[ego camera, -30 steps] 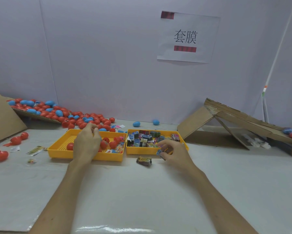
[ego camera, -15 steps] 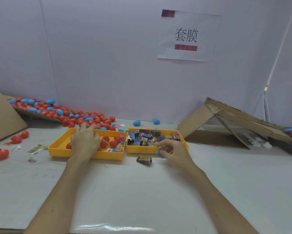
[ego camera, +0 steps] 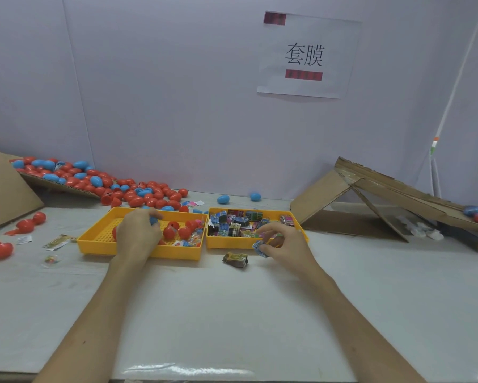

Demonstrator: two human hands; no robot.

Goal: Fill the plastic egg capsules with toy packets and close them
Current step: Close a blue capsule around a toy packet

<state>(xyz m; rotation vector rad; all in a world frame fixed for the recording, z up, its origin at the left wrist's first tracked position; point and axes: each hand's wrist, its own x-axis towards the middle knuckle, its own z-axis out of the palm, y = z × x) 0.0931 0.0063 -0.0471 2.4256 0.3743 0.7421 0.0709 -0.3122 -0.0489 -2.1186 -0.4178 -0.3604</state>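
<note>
Blue egg (ego camera: 153,220), L hand (ego camera: 138,233); pkt (ego camera: 259,247), R hand (ego camera: 284,244)

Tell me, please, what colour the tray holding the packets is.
The tray is yellow; head view.

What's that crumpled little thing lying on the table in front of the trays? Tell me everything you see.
The packet is a small crumpled wrapper, glossy like foil or film, yellow-green on top and dark brown below; its print is too small to read. It lies on the grey table, just before the right tray's near wall, seemingly not touching it. The right hand, pinching a blue packet, is beside it without touching it.
</note>
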